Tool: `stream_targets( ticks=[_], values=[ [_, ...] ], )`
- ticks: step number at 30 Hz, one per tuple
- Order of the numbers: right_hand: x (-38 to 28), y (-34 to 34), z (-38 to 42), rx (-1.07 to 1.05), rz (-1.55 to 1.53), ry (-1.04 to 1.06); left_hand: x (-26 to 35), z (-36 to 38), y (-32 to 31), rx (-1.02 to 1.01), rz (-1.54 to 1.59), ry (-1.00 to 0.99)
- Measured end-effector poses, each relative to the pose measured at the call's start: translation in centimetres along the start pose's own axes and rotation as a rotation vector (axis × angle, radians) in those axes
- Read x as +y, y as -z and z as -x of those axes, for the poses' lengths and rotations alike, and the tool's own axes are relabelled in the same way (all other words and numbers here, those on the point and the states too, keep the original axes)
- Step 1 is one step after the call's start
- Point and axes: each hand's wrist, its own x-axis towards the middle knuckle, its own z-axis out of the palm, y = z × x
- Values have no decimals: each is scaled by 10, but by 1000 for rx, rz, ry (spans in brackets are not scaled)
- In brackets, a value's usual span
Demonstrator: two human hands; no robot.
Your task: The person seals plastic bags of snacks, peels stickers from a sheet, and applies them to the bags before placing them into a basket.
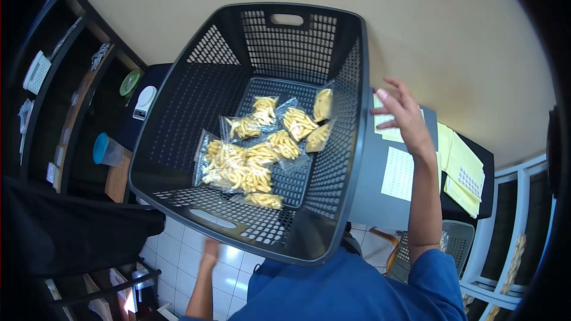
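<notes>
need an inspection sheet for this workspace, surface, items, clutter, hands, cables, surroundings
Surface: grey table, partly hidden by the basket; paper on it
Job's things: black basket with clear bags of yellow pieces, overlapping
Clutter: white printed sheet and yellow sheets right of the basket
Hands: right hand open, fingers spread beside the basket; left hand mostly hidden at the near rim, grip unclear
Cables: nothing seen
Surroundings: white scale left; tiled floor below

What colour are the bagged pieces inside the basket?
The bagged pieces are pale yellow; best view: head.
</notes>
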Motion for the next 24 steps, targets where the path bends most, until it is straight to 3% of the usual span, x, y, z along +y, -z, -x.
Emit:
stream_targets(
  ticks=[1, 2, 4, 6, 8, 9, 12, 13, 19, 22, 24],
  values=[
    [2, -9, -1, -99, 94, -64, 58, 20, 23, 313, 511, -199],
    [9, -22, 1, -94, 189, -47, 146, 35, 38, 573, 625, -187],
    [19, -39, 0, -198, -38, -196, 232, 41, 66, 611, 639, -432],
    [24, -53, 2, -162, -232, -167, 288, 33, 60, 601, 889, -645],
    [27, -59, 5, -164, -378, -141, 334, 35, 43, 670, 785, -625],
    [29, -60, 7, -170, -441, -124, 360, 43, 34, 702, 894, -545],
    [46, -50, 16, -190, -509, -138, 360, 51, 22, 771, 815, -698],
    [59, -44, 18, -221, -577, -130, 394, 65, -4, 890, 852, -722],
    [166, -3, 23, -354, -759, -136, 396, 96, -95, 1038, 677, -961],
    [195, -3, 13, -376, -749, -148, 394, 95, -111, 1118, 589, -1057],
    [226, 5, 2, -416, -546, -179, 402, 95, -130, 1145, 531, -1113]
  ],
)
